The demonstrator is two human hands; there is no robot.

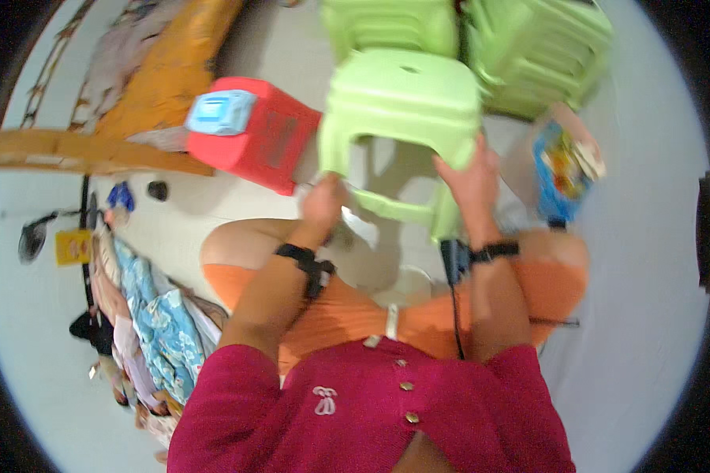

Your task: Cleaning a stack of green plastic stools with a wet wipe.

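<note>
A blue, colourfully printed package (562, 167) lies at right; a small yellow label or card (72, 246), blurred, lies at left.

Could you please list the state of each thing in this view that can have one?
Green stool: tilted, held up off the floor in both hands.
Left hand: closed on the stool's lower rail.
Right hand: gripping a stool leg.
Red stool: standing on the floor, a light blue box on top.
Stacked green stools: nested together, untouched.
Clothes pile: crumpled on the floor.
</note>
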